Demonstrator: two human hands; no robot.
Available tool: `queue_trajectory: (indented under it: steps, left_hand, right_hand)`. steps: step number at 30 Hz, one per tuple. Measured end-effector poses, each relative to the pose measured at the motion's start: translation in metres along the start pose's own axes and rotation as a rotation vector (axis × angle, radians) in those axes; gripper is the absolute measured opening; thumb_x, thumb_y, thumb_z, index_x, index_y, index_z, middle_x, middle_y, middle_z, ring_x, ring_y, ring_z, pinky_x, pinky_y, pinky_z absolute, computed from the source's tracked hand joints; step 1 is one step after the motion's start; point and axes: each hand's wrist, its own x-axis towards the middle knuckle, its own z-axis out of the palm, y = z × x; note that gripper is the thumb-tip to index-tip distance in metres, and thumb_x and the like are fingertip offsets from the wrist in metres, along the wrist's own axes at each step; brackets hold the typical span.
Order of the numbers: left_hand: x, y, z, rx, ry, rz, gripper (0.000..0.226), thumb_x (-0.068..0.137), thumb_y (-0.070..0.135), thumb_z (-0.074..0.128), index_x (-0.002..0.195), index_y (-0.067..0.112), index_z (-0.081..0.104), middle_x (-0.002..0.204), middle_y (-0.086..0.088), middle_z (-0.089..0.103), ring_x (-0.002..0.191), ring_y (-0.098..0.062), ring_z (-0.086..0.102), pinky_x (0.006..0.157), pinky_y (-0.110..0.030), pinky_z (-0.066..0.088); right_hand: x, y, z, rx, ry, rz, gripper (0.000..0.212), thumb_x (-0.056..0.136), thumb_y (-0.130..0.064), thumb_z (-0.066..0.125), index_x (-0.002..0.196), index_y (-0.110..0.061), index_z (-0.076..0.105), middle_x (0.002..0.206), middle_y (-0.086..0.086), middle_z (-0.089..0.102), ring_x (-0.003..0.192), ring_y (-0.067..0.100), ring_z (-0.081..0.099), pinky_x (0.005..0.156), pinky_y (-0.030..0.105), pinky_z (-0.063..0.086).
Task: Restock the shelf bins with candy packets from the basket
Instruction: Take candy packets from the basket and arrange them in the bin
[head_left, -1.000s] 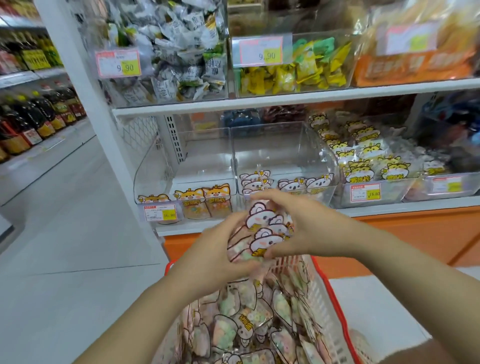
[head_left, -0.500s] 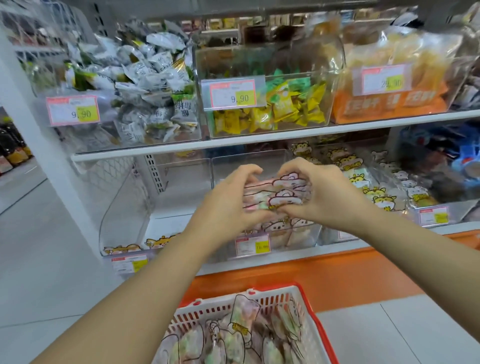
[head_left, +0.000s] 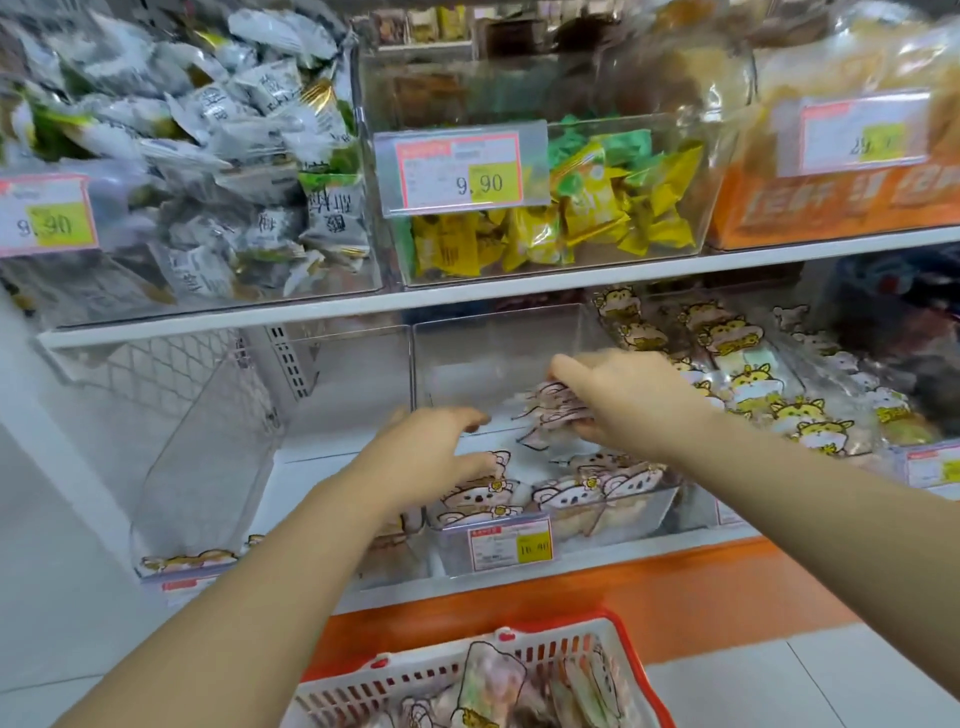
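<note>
Packets (head_left: 553, 415) clamped in right hand (head_left: 628, 405) fingers above bin (head_left: 498, 348), 12 o'clock of basket (head_left: 561, 631), likely for stacking inside. Left hand (head_left: 426, 457) at packets' 9 o'clock, fingers released, seemingly guiding.

**Candy packets held over the middle bin**

The right hand (head_left: 628, 402) pinches a stack of pink bear-printed candy packets (head_left: 556, 415) above the clear plastic bin (head_left: 493, 353) on the lower white shelf (head_left: 623, 556). The left hand (head_left: 421, 457) hovers beside it with fingers loosely spread. Below, a red-rimmed white plastic basket (head_left: 426, 675) holds further packets (head_left: 488, 686).
</note>
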Motion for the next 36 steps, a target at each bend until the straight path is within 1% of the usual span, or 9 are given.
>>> queue_trajectory:
  steps: [5, 7, 10, 14, 19, 27, 30, 33, 36]
  left_hand:
    - [0.012, 0.0, 0.002, 0.097, -0.126, 0.0, 0.051, 0.1, 0.052, 0.049, 0.146, 0.031, 0.047, 0.143, 0.012, 0.056, 0.134, -0.016, 0.048, 0.12, -0.05, 0.024]
    - [0.014, -0.002, 0.004, 0.134, -0.129, -0.003, 0.044, 0.102, 0.049, 0.049, 0.142, 0.031, 0.052, 0.139, 0.011, 0.059, 0.132, -0.015, 0.05, 0.123, -0.052, 0.015]
    - [0.014, -0.003, 0.008, 0.161, -0.119, -0.004, 0.033, 0.104, 0.039, 0.046, 0.134, 0.034, 0.06, 0.132, 0.011, 0.065, 0.127, -0.014, 0.054, 0.123, -0.054, 0.004]
    - [0.016, -0.004, 0.011, 0.228, -0.115, 0.003, 0.032, 0.108, 0.029, 0.04, 0.129, 0.033, 0.063, 0.124, 0.009, 0.069, 0.121, -0.014, 0.057, 0.124, -0.054, 0.002]
    - [0.023, -0.012, 0.017, 0.343, -0.053, 0.011, 0.027, 0.104, 0.013, 0.047, 0.121, 0.028, 0.063, 0.101, 0.006, 0.073, 0.101, -0.016, 0.065, 0.125, -0.051, 0.005]
    - [0.014, -0.001, 0.01, 0.581, -0.011, 0.069, 0.044, 0.093, -0.007, 0.043, 0.127, 0.017, 0.056, 0.098, -0.002, 0.072, 0.098, -0.022, 0.066, 0.124, -0.052, -0.002]
    - [0.013, 0.001, 0.01, 0.57, -0.074, 0.051, 0.04, 0.094, -0.004, 0.046, 0.125, 0.019, 0.058, 0.099, 0.0, 0.072, 0.1, -0.021, 0.065, 0.125, -0.054, -0.001]
    - [0.014, 0.001, 0.004, 0.413, -0.131, 0.022, 0.029, 0.106, 0.022, 0.04, 0.121, 0.025, 0.064, 0.105, 0.004, 0.072, 0.104, -0.016, 0.064, 0.125, -0.052, 0.001]
    - [0.02, 0.007, -0.004, 0.267, -0.088, 0.012, 0.035, 0.108, 0.037, 0.034, 0.127, 0.028, 0.062, 0.111, 0.003, 0.072, 0.109, -0.016, 0.062, 0.125, -0.048, 0.013]
  right_hand:
    - [0.032, -0.01, 0.015, 0.095, -0.152, 0.036, 0.051, 0.089, -0.039, 0.066, 0.128, -0.022, 0.039, 0.098, 0.005, 0.063, 0.084, 0.029, 0.057, 0.062, 0.033, 0.035]
    - [0.039, -0.014, 0.02, 0.179, -0.156, 0.07, 0.052, 0.086, -0.039, 0.069, 0.127, -0.021, 0.04, 0.081, -0.001, 0.054, 0.077, 0.026, 0.048, 0.061, 0.033, 0.037]
    - [0.044, -0.021, 0.028, 0.235, -0.202, 0.083, 0.055, 0.081, -0.04, 0.075, 0.121, -0.02, 0.043, 0.067, -0.007, 0.04, 0.075, 0.026, 0.047, 0.061, 0.033, 0.039]
    - [0.045, -0.019, 0.035, 0.19, -0.309, 0.085, 0.062, 0.078, -0.038, 0.079, 0.127, -0.021, 0.045, 0.075, -0.004, 0.047, 0.077, 0.026, 0.051, 0.061, 0.033, 0.043]
    - [0.045, -0.011, 0.029, 0.128, -0.385, 0.045, 0.064, 0.08, -0.038, 0.078, 0.132, -0.021, 0.045, 0.088, 0.001, 0.055, 0.077, 0.025, 0.049, 0.064, 0.035, 0.047]
    - [0.054, -0.025, 0.022, -0.076, -0.45, -0.141, 0.055, 0.085, -0.035, 0.075, 0.13, -0.02, 0.045, 0.105, 0.007, 0.064, 0.077, 0.026, 0.047, 0.059, 0.034, 0.037]
    - [0.056, -0.031, 0.028, -0.028, -0.52, -0.169, 0.054, 0.085, -0.031, 0.076, 0.128, -0.02, 0.046, 0.108, 0.007, 0.064, 0.081, 0.026, 0.053, 0.063, 0.035, 0.042]
    - [0.057, -0.024, 0.038, 0.138, -0.565, -0.117, 0.062, 0.081, -0.033, 0.08, 0.135, -0.022, 0.049, 0.114, 0.005, 0.064, 0.099, 0.028, 0.061, 0.073, 0.037, 0.051]
    - [0.058, -0.014, 0.045, 0.318, -0.595, -0.021, 0.071, 0.08, -0.039, 0.08, 0.142, -0.024, 0.048, 0.089, -0.009, 0.054, 0.095, 0.022, 0.054, 0.075, 0.033, 0.043]
